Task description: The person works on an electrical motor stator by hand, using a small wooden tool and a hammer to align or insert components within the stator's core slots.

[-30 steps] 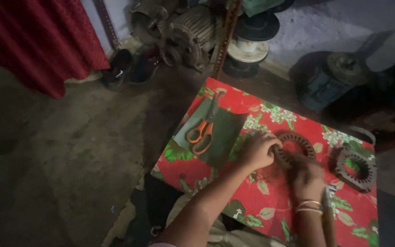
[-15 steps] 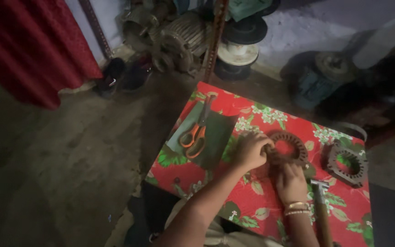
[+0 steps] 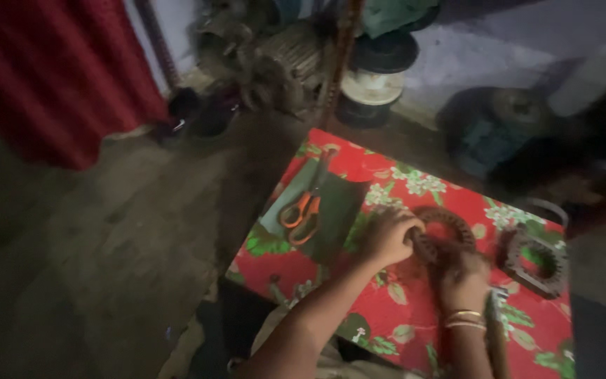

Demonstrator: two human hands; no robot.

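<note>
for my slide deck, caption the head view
Both hands, left and right, grip a toothed metal ring on a red flowered cloth.

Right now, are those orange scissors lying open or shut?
Shut, as far as the dim picture shows. The scissors lie flat on a dark sheet, their two orange handle loops close together. No hand touches them.

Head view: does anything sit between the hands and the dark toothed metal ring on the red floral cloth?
Nothing visible does. The left hand and right hand both rest on the dark toothed metal ring; the orange-handled scissors lie off to the left.
</note>
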